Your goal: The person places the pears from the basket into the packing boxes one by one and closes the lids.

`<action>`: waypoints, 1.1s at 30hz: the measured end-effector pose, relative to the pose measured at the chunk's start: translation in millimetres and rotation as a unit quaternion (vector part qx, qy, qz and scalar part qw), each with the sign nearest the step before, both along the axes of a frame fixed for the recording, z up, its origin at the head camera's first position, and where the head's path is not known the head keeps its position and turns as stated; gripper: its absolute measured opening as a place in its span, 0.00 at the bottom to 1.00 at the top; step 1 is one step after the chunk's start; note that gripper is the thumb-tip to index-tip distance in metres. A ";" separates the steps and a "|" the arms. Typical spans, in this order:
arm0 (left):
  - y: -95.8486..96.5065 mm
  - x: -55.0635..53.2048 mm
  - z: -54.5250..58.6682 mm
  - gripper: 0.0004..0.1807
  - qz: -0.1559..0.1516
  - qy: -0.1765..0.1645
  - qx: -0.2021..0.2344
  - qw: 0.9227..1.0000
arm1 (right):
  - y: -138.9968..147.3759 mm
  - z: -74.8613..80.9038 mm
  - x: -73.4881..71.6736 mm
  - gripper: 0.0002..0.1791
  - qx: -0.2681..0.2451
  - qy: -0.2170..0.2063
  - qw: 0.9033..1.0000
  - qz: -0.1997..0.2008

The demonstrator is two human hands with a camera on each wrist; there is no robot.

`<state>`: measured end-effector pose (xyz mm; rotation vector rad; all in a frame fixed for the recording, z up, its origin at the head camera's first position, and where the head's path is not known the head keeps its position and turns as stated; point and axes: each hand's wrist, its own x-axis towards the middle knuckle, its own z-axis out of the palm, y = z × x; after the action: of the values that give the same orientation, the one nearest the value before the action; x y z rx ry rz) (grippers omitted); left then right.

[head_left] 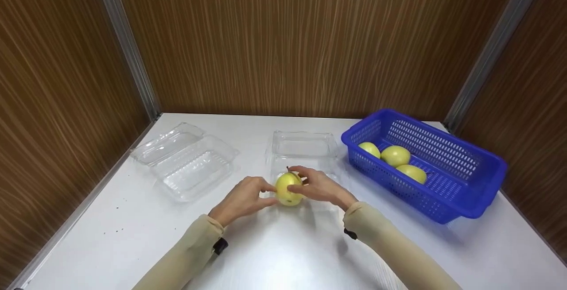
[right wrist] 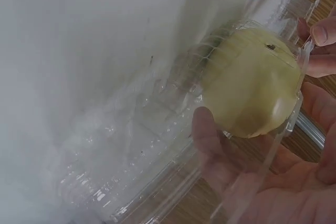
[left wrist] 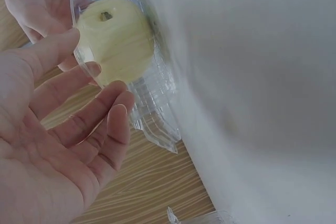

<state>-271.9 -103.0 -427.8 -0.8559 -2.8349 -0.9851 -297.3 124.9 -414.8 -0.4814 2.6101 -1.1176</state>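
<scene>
At the white worktop (head_left: pixel 257 254), the right grip (head_left: pixel 321 186) curls round a smooth yellow-green round fruit (head_left: pixel 285 188), probably firm but bruisable, best cradled sideways; the left grip (head_left: pixel 246 197) is loosely open.

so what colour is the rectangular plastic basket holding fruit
Deep blue; the rectangular plastic basket shows best in the head view.

I read yellow-green on the fruit (head_left: pixel 289 190) being handled, with one small dark mark, and a similar yellow-green on the others (head_left: pixel 395 155). The basket (head_left: pixel 398 189) shows me deep blue, patterned with rows of slots. The plastic boxes (head_left: pixel 303 144) are clear, the tabletop (head_left: pixel 146 254) white with dark specks, the sleeves (head_left: pixel 186 245) pale beige, the walls (head_left: pixel 266 46) brown, streaked with lighter wood grain.
</scene>
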 end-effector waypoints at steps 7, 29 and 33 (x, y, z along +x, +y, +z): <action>0.5 0.7 -0.7 0.16 -0.004 -0.002 0.007 1.000 | 4.2 1.3 1.8 0.31 0.006 0.022 1.000 0.004; -0.7 1.0 -7.1 0.17 0.007 0.047 0.001 0.999 | 51.8 20.7 1.4 0.19 0.034 0.147 0.988 -0.019; 0.3 1.3 -6.6 0.17 0.008 0.051 -0.001 0.999 | 67.5 27.4 0.6 0.19 0.038 0.141 0.988 -0.052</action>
<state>-270.6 -102.7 -434.4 -0.8566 -2.7539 -0.9095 -296.7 192.4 -387.4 -0.5254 2.9414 -1.0429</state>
